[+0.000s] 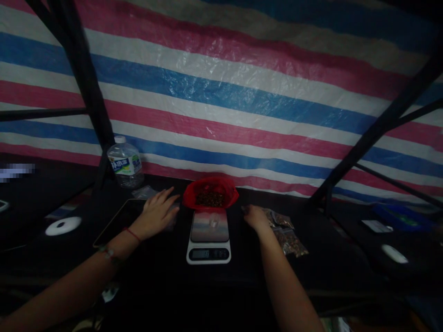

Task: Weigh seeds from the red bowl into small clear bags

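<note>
My left hand (pixel 157 214) is open, its fingers spread over clear plastic bags (pixel 145 191) beside a dark tablet (pixel 121 221). My right hand (pixel 255 216) has its fingers curled down at the left edge of several small filled bags (pixel 290 242). A dark bit shows at its fingertips, too dim to make out. Between the hands stands a white kitchen scale (pixel 209 259), its display lit, with a small clear round thing (pixel 213 222) on its platform. Just behind the scale, a red plastic bag (pixel 190 196) lies open around small brown pieces (pixel 211 199).
A clear bottle (pixel 125 161) stands at the back left. White oval objects lie at the left (pixel 63 226) and right (pixel 394 253). Dark slanted posts (pixel 85 83) flank the black table, with a striped plastic sheet (pixel 221 106) behind. A blue tray (pixel 401 216) sits far right.
</note>
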### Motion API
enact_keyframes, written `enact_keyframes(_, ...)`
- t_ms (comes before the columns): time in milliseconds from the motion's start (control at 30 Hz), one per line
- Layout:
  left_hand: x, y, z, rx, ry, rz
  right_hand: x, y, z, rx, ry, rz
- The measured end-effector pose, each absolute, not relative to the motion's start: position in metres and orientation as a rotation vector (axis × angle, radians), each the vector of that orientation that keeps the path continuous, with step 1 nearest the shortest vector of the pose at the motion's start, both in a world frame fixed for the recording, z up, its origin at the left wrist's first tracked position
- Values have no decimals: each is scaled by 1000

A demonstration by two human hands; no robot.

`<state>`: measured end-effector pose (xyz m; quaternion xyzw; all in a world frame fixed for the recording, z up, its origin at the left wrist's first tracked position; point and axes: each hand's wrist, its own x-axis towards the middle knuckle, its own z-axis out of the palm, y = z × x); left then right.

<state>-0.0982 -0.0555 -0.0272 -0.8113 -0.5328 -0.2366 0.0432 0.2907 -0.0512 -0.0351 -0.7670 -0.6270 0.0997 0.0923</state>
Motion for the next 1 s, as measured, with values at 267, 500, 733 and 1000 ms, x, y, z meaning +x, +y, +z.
enact_keyframes(267, -47, -52, 11, -2946, -1634, -1695, 265, -58, 7, -1276, -1517, 276)
enact_keyframes(500, 23, -10, -1, -2998, -2154, -2412, 199, -31, 7, -905, -1932, 281)
enact_keyframes(733, 26, -3, -30, -2798, -2017, -2598, 201, -25, -22, -972, -1950, 216)
enact_keyframes(1000, 23, -15, -45, -3136, -1589, -2025, 194, -43, -21, -1052, -1940, 352)
